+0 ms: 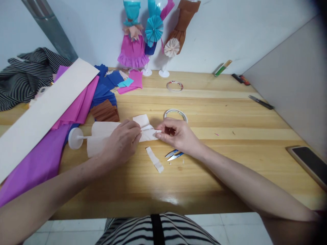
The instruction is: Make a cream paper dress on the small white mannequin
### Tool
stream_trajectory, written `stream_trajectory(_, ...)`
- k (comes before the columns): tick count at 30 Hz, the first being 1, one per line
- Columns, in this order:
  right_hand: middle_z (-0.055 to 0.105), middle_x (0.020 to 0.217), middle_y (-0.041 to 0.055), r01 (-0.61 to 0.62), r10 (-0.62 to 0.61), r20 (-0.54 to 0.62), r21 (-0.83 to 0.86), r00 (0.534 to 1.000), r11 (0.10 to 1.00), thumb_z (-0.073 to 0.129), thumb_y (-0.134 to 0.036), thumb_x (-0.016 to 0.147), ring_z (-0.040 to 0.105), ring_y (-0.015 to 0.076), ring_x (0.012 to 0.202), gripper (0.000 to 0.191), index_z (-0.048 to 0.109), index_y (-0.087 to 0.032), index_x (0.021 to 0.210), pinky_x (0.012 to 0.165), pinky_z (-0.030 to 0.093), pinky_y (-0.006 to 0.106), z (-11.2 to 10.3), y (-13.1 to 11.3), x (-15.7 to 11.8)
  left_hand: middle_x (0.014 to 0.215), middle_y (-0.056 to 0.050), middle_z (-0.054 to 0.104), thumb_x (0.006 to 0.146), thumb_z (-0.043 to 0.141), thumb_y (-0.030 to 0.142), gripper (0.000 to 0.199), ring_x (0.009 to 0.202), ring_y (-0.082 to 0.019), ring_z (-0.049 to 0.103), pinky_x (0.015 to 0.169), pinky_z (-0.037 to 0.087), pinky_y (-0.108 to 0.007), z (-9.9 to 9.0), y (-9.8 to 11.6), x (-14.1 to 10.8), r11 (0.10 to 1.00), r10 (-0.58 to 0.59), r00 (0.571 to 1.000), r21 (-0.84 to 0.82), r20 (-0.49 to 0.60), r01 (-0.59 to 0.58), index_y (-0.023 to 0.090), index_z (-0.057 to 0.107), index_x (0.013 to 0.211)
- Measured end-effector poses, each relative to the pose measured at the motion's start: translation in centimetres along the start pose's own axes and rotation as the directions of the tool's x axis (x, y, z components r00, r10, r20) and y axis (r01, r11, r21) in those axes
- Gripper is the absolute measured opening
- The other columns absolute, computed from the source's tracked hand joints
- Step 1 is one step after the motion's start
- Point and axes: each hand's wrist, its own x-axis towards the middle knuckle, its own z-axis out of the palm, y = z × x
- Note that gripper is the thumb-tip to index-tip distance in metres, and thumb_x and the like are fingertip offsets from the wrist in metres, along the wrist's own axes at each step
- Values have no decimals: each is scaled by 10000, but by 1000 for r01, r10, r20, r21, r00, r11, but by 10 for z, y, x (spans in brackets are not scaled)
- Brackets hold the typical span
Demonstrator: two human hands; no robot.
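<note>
A small dress form lies on its side on the table, wrapped in pale cream crepe paper (pixel 102 129); its round white base (pixel 76 138) points left. My left hand (pixel 124 140) is closed round the narrow middle of the wrapped form. At the form's right end, my right hand (pixel 177 134) pinches the tip of a thin pale paper strip (pixel 157 131) between thumb and fingers. A loose cream paper strip (pixel 154 159) lies just below the hands. Beside it are blue-handled thread snips (pixel 175 155), partly under my right wrist. A roll of tape (pixel 176 111) lies behind my right hand.
Folded crepe paper in purple (pixel 38 163), pink and blue (pixel 102 93) covers the left side, with a long white board (pixel 46 115) across it. Several dressed forms (pixel 134 51) stand against the wall. A phone (pixel 310 163) and a black-handled knife (pixel 262 102) lie at right.
</note>
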Motion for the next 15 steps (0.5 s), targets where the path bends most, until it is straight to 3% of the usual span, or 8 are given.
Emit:
stream_trajectory(3, 530, 674, 0, 87, -86, 27, -68, 996, 994, 621, -241, 805, 454, 108, 582, 102, 678, -160, 830, 557, 361, 255, 0, -4, -1, 846, -97, 680, 887, 472, 130, 236, 817, -207, 599, 735, 510, -350, 1, 0, 0, 1000, -1, 1000, -2, -9, 1, 120, 647, 730)
stream_trajectory(6, 535, 665, 9, 118, -116, 34, -96, 993, 988, 566, -196, 838, 474, 115, 593, 137, 669, -156, 757, 573, 364, 263, -1, -7, -1, 844, -97, 677, 883, 487, 127, 221, 829, -209, 604, 747, 507, -352, 1, 0, 0, 1000, -2, 1000, -16, -19, 2, 120, 651, 734)
stream_trajectory(15, 574, 632, 12, 32, -35, -37, -62, 999, 998, 634, -226, 798, 473, 103, 559, 192, 616, -159, 619, 528, 344, 245, 6, -3, -4, 831, -89, 673, 885, 478, 130, 246, 810, -198, 593, 729, 507, -338, -1, 0, 0, 1000, 4, 1000, -1, -4, -4, 129, 638, 698)
